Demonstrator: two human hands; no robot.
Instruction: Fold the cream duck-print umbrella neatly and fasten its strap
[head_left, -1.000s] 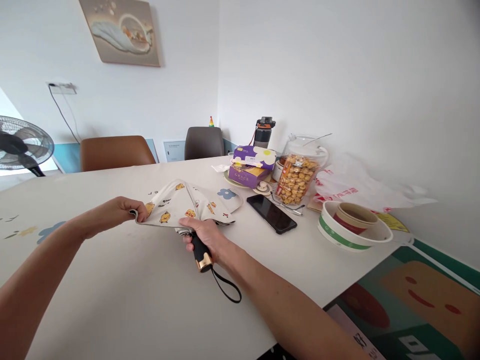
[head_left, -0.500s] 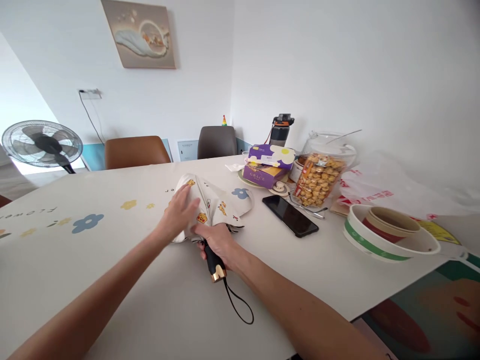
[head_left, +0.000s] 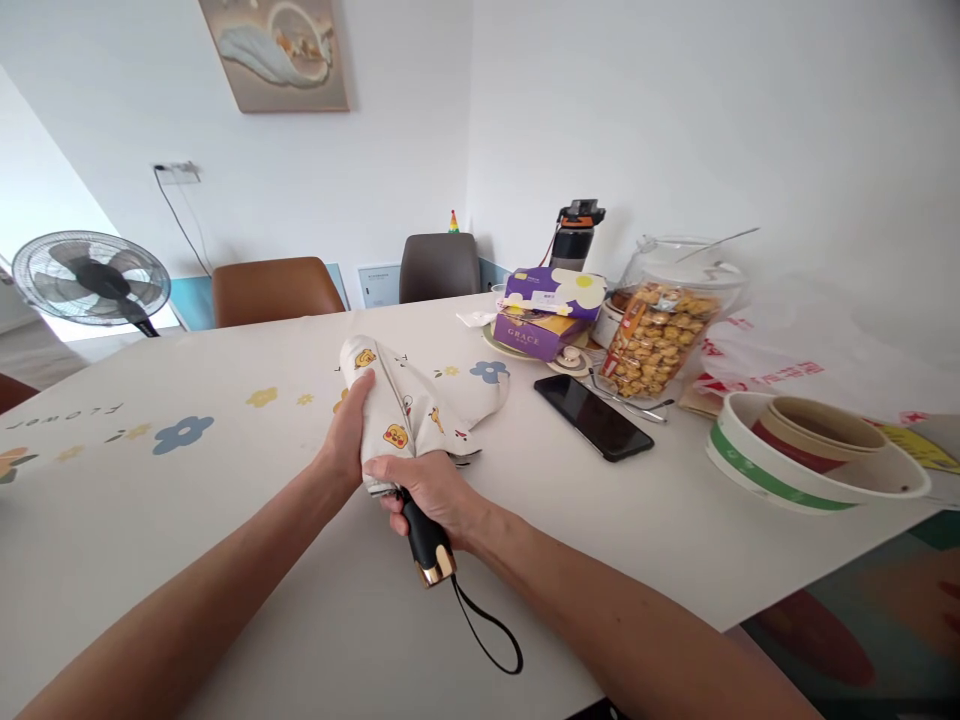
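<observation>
Left of the umbrella [head_left: 397, 405], the left hand [head_left: 347, 435] lies along its canopy [head_left: 382, 385], thumb in view but fingers hidden, so how far that grip has closed I cannot tell; it seems placed there to gather loose folds. The umbrella itself is low over the counter [head_left: 315, 600], its black handle [head_left: 427, 540] pointing toward the person. At the umbrella's handle end, the right hand [head_left: 435, 490] has a closed grip around the neck, thumb pressing the cloth, probably to stop the folds springing apart. Beyond the umbrella to the right, purple boxes [head_left: 540, 320] are stacked on a plate [head_left: 498, 343], likely to save room. Right of the umbrella, a phone [head_left: 592, 415] lies flat; farther right of the umbrella, snack pieces [head_left: 660, 345] show through an orange-labelled pack [head_left: 621, 345], inside or before a clear jug [head_left: 667, 260], I cannot tell which. Farthest right of the umbrella, a white bowl [head_left: 780, 485] holds a brown cup [head_left: 806, 445], perhaps nested for tidiness.
</observation>
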